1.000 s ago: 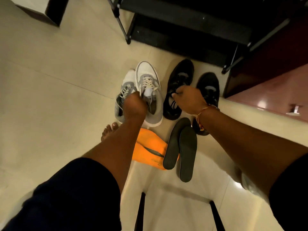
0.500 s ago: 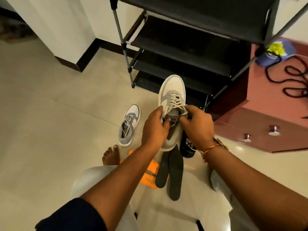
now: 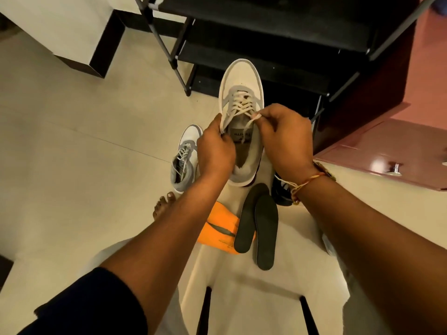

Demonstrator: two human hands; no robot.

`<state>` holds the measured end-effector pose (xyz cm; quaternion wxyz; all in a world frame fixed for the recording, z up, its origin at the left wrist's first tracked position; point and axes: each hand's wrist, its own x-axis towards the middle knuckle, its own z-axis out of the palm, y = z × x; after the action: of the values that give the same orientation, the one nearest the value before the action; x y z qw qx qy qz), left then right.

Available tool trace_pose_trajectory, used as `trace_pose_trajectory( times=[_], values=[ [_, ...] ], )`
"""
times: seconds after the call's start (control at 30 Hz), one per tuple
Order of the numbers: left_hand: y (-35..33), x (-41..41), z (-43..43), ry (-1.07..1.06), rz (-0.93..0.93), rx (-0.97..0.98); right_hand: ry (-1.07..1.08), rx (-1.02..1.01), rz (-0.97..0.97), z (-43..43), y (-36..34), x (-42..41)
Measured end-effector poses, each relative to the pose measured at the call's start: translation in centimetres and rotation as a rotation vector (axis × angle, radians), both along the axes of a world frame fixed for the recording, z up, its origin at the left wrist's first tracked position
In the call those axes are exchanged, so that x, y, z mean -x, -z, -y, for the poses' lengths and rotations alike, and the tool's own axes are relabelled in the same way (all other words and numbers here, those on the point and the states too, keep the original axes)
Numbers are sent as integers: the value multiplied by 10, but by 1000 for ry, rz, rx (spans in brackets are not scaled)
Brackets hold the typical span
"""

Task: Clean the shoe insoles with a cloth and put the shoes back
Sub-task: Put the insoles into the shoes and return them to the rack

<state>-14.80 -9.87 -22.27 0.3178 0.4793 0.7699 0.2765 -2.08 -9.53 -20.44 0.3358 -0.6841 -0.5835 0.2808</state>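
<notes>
A white and grey sneaker (image 3: 240, 85) is held up in the air, toe pointing away from me. My left hand (image 3: 215, 151) pinches the left side of its opening. My right hand (image 3: 285, 139) grips the right side and holds a lace end. Its matching sneaker (image 3: 185, 155) stands on the floor to the left. Two dark insoles (image 3: 260, 228) lie side by side on the floor below my hands, partly on top of an orange cloth (image 3: 221, 226). A black shoe (image 3: 281, 194) peeks out under my right wrist, mostly hidden.
A black shoe rack (image 3: 266, 44) with several shelves stands just beyond the held sneaker. A reddish cabinet (image 3: 387, 151) with a metal knob is at the right. My bare foot (image 3: 164, 204) rests beside the floor sneaker. A wall corner (image 3: 96, 47) juts out at the upper left.
Both hands lifted one white sneaker off the floor and now hold its opening spread. The view tilted up then down slightly; the right hand took hold of a lace end.
</notes>
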Motion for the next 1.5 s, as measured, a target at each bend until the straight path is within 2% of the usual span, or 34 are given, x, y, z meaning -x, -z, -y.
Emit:
trace_pose_trajectory(
  times=[0.2, 0.27, 0.33, 0.47, 0.57, 0.63, 0.7, 0.83, 0.97, 1.03, 1.17, 1.27, 1.37, 1.5],
  values=[
    [-1, 14, -6, -9, -22, -2, -336, 150, -511, 2, -16, 12],
    [-2, 19, -6, -10, -6, -19, -398, 208, -604, 1, -20, 10],
    [-2, 21, -4, -20, 5, -31, -480, 269, -547, 0, -22, 6],
    [-3, 22, -4, -35, 33, -27, -596, 315, -243, -1, -26, 7],
    [-6, 24, -5, -47, 23, -4, -569, 334, -226, -1, -28, 9],
    [-8, 22, -4, -38, 19, 6, -439, 242, -175, -2, -26, 10],
    [-9, 18, -1, -6, 7, 5, -330, 96, -44, -5, -22, 10],
    [-12, 9, 3, 43, -19, 9, -357, -15, 186, -7, -15, 12],
    [-14, 7, 3, 65, -20, 0, -337, -87, 220, -6, -13, 13],
    [-14, 8, 3, 54, -19, 7, -320, -81, 137, -7, -12, 14],
    [-14, 10, 0, 18, -5, 28, -254, -11, -147, -13, -12, 14],
    [-10, 13, -2, 7, -15, 12, -249, 111, -376, -14, -19, 16],
    [-6, 16, -3, -7, 11, -8, -312, 257, -625, -13, -26, 13],
    [-6, 20, -5, -35, 66, -45, -443, 369, -766, -16, -25, 6]
  ],
)
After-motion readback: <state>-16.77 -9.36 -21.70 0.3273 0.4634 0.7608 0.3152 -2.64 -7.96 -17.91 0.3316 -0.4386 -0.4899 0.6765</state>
